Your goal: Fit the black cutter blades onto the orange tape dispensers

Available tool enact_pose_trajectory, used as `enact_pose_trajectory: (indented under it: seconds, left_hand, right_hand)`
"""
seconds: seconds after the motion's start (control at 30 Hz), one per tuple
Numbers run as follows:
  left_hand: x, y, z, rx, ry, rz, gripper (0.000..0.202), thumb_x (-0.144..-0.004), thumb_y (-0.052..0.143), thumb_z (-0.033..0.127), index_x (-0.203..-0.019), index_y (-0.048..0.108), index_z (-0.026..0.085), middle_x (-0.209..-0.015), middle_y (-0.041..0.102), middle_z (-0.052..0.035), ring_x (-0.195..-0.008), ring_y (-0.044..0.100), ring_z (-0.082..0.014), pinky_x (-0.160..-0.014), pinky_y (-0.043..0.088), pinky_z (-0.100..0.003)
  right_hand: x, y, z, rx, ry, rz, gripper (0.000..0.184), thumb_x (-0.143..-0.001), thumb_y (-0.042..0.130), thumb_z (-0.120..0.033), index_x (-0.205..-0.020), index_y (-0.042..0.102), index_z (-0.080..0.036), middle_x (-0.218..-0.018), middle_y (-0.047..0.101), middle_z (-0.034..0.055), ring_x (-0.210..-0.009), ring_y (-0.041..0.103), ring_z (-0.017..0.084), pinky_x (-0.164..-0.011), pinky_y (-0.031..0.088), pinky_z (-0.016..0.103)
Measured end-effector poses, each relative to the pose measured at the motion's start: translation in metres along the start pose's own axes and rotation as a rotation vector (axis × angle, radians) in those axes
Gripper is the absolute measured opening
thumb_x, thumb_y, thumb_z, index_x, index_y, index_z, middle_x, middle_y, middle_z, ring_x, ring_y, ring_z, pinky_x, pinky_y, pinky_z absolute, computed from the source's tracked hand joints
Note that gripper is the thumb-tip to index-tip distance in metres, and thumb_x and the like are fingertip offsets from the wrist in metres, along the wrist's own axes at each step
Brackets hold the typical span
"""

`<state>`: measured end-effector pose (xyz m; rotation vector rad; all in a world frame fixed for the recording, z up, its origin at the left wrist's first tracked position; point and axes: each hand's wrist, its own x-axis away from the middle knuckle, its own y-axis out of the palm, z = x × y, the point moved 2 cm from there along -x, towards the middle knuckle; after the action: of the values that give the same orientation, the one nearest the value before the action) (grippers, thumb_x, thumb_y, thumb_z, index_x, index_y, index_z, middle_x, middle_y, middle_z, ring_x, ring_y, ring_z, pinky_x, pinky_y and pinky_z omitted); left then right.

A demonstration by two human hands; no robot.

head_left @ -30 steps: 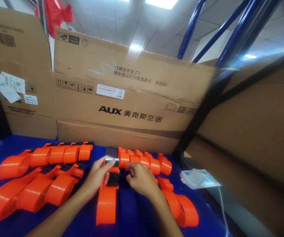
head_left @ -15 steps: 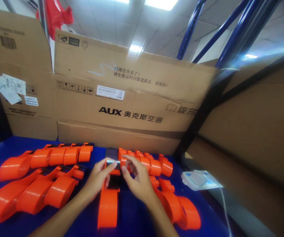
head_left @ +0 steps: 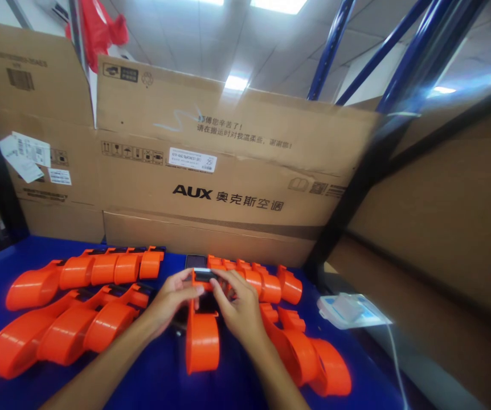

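Observation:
Both hands are at the middle of the blue table, on an orange tape dispenser [head_left: 203, 343] whose wide ring hangs toward me. My left hand [head_left: 172, 299] pinches its upper orange frame from the left, thumb in front. With thumb and fingers, my right hand [head_left: 241, 302] grips the right end of the black roller-like piece [head_left: 204, 275] at the dispenser's top. Fingers hide part of the joint between the black piece and the frame. On the left lie rows of orange dispensers [head_left: 111, 326] with black pieces at their ends; more orange dispensers [head_left: 290, 285] lie on the right.
A dark flat device [head_left: 196, 261] lies behind my hands. At the right edge of the blue table [head_left: 151, 381] is a white-and-blue packet with a white box and cable [head_left: 352, 310]. Cardboard sheets [head_left: 228, 171] and dark rack posts [head_left: 343, 210] stand behind.
The dispenser has shifted right and slightly up, with its ring turned more to face me. My left fingers have moved off the black piece to the orange frame; my right fingers now grip the black piece.

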<state>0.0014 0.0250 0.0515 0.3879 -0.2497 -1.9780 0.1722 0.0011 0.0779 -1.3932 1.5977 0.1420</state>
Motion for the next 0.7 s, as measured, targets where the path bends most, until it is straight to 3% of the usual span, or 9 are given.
enact_pose_trajectory:
  seconds: [0.07,0.2,0.3,0.43,0.5,0.6,0.7]
  left_hand:
    - [0.0,-0.001,0.001,-0.01,0.021,0.002,0.056,-0.073,0.081,0.035,-0.122,0.064,0.016,-0.08,0.069,-0.0025,-0.053,0.056,-0.0097,-0.055,0.045,-0.023]
    - [-0.002,-0.007,-0.005,-0.072,0.026,0.106,0.068,-0.079,0.073,0.043,-0.137,0.057,0.013,-0.059,0.064,0.001,-0.046,0.055,-0.0121,-0.05,0.04,-0.023]
    - [-0.004,-0.013,-0.006,-0.022,0.015,0.211,0.071,-0.074,0.075,0.044,-0.135,0.059,0.012,-0.063,0.068,-0.0018,-0.044,0.055,-0.0119,-0.046,0.039,-0.023]
    - [-0.003,-0.022,0.011,0.181,0.092,0.347,0.065,-0.072,0.073,0.046,-0.127,0.064,0.015,-0.065,0.068,-0.0015,-0.041,0.051,-0.0104,-0.041,0.04,-0.022]
    - [0.0,-0.027,0.022,0.245,0.127,0.347,0.06,-0.073,0.07,0.048,-0.124,0.064,0.017,-0.06,0.065,-0.0002,-0.04,0.05,-0.011,-0.04,0.041,-0.022]
    - [0.003,-0.03,0.031,0.251,0.074,0.245,0.053,-0.076,0.068,0.052,-0.116,0.066,0.018,-0.052,0.061,-0.0002,-0.038,0.051,-0.0131,-0.037,0.041,-0.022]
    - [0.006,-0.03,0.034,0.252,0.068,0.219,0.051,-0.077,0.066,0.053,-0.114,0.066,0.018,-0.056,0.062,-0.0013,-0.042,0.054,-0.0142,-0.04,0.044,-0.022]
  right_hand:
    - [0.0,0.0,-0.001,-0.023,0.009,-0.021,0.027,-0.095,0.059,-0.032,-0.12,0.068,-0.024,-0.087,0.067,0.0055,-0.064,0.059,0.016,-0.058,0.051,0.028]
    - [0.001,0.0,-0.007,-0.076,0.003,-0.056,0.028,-0.096,0.057,-0.03,-0.121,0.066,-0.024,-0.092,0.067,0.006,-0.063,0.059,0.015,-0.055,0.051,0.026]
    - [0.0,-0.001,-0.007,-0.07,0.006,-0.005,0.026,-0.096,0.057,-0.03,-0.119,0.066,-0.023,-0.093,0.069,0.0064,-0.066,0.062,0.016,-0.059,0.052,0.028]
    - [-0.001,-0.002,0.0,-0.008,0.041,0.025,0.023,-0.095,0.058,-0.03,-0.115,0.066,-0.022,-0.096,0.071,0.0073,-0.069,0.064,0.018,-0.065,0.054,0.03]
    - [-0.001,-0.001,0.003,0.048,0.055,-0.011,0.02,-0.094,0.06,-0.029,-0.111,0.067,-0.021,-0.097,0.071,0.0073,-0.072,0.064,0.019,-0.067,0.053,0.031]
    - [0.002,0.004,0.004,0.149,0.047,-0.116,0.016,-0.091,0.063,-0.027,-0.105,0.068,-0.021,-0.096,0.071,0.0069,-0.081,0.065,0.021,-0.074,0.052,0.033]
    - [0.006,0.012,0.001,0.209,0.009,-0.239,0.013,-0.089,0.065,-0.025,-0.101,0.068,-0.022,-0.092,0.07,0.0059,-0.088,0.064,0.022,-0.079,0.051,0.034]
